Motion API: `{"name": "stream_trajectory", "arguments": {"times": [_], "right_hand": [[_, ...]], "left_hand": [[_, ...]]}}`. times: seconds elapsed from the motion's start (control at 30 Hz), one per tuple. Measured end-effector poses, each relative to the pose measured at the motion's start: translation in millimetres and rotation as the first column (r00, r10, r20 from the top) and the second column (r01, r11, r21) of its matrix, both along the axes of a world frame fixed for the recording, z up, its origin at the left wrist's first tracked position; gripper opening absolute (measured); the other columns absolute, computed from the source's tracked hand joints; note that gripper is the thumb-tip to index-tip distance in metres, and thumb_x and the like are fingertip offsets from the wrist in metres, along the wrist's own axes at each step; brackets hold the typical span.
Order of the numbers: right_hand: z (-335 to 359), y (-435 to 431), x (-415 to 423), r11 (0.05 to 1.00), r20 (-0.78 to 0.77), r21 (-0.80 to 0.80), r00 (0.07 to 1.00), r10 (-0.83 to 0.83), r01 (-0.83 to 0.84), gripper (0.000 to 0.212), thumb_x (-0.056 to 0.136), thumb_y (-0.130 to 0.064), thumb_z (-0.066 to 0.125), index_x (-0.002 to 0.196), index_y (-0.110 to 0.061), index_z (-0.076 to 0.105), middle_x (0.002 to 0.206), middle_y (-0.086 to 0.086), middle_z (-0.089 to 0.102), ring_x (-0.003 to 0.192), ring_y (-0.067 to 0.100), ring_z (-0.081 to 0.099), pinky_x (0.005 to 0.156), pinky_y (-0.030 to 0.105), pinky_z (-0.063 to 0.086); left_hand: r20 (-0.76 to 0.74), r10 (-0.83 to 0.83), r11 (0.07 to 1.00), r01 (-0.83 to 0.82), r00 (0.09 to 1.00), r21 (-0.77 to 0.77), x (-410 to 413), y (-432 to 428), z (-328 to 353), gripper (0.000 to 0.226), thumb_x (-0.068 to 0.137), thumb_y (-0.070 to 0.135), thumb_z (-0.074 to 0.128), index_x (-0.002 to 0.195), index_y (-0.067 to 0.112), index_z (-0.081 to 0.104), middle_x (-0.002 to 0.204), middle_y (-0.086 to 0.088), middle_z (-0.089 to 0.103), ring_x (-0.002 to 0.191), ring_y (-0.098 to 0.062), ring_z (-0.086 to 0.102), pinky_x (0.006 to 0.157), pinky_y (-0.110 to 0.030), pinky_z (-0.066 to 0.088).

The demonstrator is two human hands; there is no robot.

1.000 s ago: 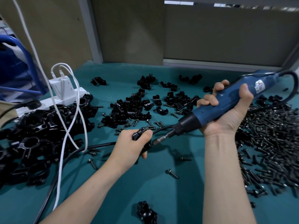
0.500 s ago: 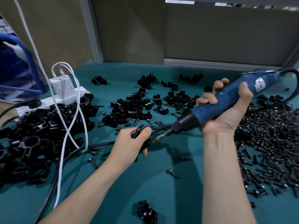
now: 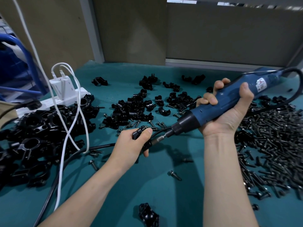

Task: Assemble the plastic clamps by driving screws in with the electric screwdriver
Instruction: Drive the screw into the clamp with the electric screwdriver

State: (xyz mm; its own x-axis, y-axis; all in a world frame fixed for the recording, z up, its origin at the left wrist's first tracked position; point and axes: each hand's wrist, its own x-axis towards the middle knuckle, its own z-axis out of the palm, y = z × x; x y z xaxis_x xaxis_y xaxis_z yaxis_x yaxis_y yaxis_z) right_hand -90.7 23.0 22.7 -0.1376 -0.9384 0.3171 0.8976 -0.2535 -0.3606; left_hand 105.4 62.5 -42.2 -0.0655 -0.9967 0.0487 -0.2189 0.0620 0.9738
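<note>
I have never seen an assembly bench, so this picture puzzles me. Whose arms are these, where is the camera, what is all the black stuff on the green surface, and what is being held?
There is no machine here: the two bare arms belong to a person, and the one camera sits on their head, looking forward and down. The left hand grips a small black plastic clamp. The right hand grips a blue electric screwdriver, its bit pointed at that clamp. On the green table lie a heap of dark screws at the right, loose clamp parts in the middle, a bigger pile of clamps at the left, and a white power strip with white cables.
</note>
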Motion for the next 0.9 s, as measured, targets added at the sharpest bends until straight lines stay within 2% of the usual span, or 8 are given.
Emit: {"name": "stream_trajectory", "arguments": {"times": [0.2, 0.33, 0.5, 0.6, 0.73, 0.83, 0.9], "right_hand": [[-1.6, 1.0, -2.0, 1.000, 0.012, -0.020, 1.000, 0.021, -0.021, 0.052, 0.046, -0.037, 0.088, 0.085, -0.017, 0.060, 0.076, -0.007, 0.059, 0.043, 0.008, 0.048, 0.047, 0.020, 0.043], [-0.9, 0.4, -2.1, 0.993, 0.078, -0.096, 0.994, 0.082, -0.075, 0.054, 0.046, -0.032, 0.090, 0.086, -0.015, 0.059, 0.076, -0.006, 0.061, 0.041, 0.009, 0.049, 0.045, 0.021, 0.043], [-3.1, 0.7, -2.4, 0.985, 0.107, -0.139, 0.987, 0.116, -0.101, 0.052, 0.048, -0.028, 0.091, 0.087, -0.014, 0.060, 0.077, -0.004, 0.062, 0.041, 0.010, 0.050, 0.045, 0.021, 0.043], [-6.7, 1.0, -6.5, 0.986, 0.158, -0.136, 0.980, 0.119, -0.097, 0.054, 0.047, -0.025, 0.091, 0.089, -0.013, 0.059, 0.078, -0.003, 0.064, 0.041, 0.011, 0.051, 0.044, 0.020, 0.043], [-10.6, 2.7, -14.1, 0.988, 0.188, -0.136, 0.977, 0.100, -0.075, 0.042, 0.058, -0.029, 0.078, 0.092, -0.012, 0.058, 0.078, -0.002, 0.064, 0.041, 0.011, 0.051, 0.044, 0.020, 0.042], [-10.4, 3.3, -20.0, 0.968, 0.232, -0.210, 0.955, 0.186, -0.138, 0.034, 0.067, -0.033, 0.066, 0.092, -0.011, 0.057, 0.076, 0.001, 0.065, 0.040, 0.015, 0.052, 0.045, 0.022, 0.041], [-9.4, 3.6, -24.1, 0.960, 0.252, -0.240, 0.946, 0.205, -0.144, 0.034, 0.074, -0.040, 0.057, 0.092, -0.011, 0.057, 0.076, 0.001, 0.066, 0.040, 0.016, 0.053, 0.046, 0.022, 0.041]], "left_hand": [[0.003, -0.011, 1.000, 0.011, 1.000, 0.014, -1.3, 1.0, 1.4, 0.045, 0.083, 0.053, 0.047, 0.048, 0.025, 0.056, 0.048, -0.006, 0.061, 0.039, -0.005, 0.040, 0.044, -0.015, 0.035], [-0.158, -0.031, 0.981, 0.060, 0.987, 0.185, 2.9, -3.9, 4.9, 0.053, 0.095, 0.050, 0.042, 0.060, 0.012, 0.054, 0.041, -0.003, 0.050, 0.031, -0.011, 0.030, 0.037, -0.017, 0.026], [-0.225, -0.181, 0.955, 0.226, 0.957, 0.190, 10.0, -5.3, 9.6, 0.053, 0.079, 0.064, 0.054, 0.061, 0.015, 0.050, 0.041, 0.003, 0.045, 0.033, -0.010, 0.029, 0.036, -0.015, 0.024], [-0.259, -0.279, 0.930, 0.327, 0.925, 0.167, 10.4, -2.1, 12.1, 0.045, 0.075, 0.060, 0.065, 0.058, 0.019, 0.054, 0.044, 0.006, 0.045, 0.035, -0.007, 0.031, 0.037, -0.016, 0.025], [-0.228, -0.310, 0.926, 0.348, 0.923, 0.149, 4.8, -0.2, 12.0, 0.037, 0.069, 0.057, 0.064, 0.052, 0.026, 0.055, 0.045, 0.007, 0.044, 0.037, -0.007, 0.031, 0.039, -0.016, 0.024], [-0.261, -0.299, 0.925, 0.346, 0.918, 0.157, 7.3, 0.3, 12.1, 0.041, 0.068, 0.054, 0.063, 0.061, 0.015, 0.051, 0.045, 0.005, 0.042, 0.040, -0.011, 0.030, 0.044, -0.025, 0.018], [-0.203, -0.314, 0.928, 0.345, 0.928, 0.143, 10.0, 0.7, 12.0, 0.044, 0.070, 0.053, 0.062, 0.067, 0.011, 0.051, 0.046, 0.007, 0.045, 0.040, -0.010, 0.035, 0.042, -0.021, 0.024]]}}
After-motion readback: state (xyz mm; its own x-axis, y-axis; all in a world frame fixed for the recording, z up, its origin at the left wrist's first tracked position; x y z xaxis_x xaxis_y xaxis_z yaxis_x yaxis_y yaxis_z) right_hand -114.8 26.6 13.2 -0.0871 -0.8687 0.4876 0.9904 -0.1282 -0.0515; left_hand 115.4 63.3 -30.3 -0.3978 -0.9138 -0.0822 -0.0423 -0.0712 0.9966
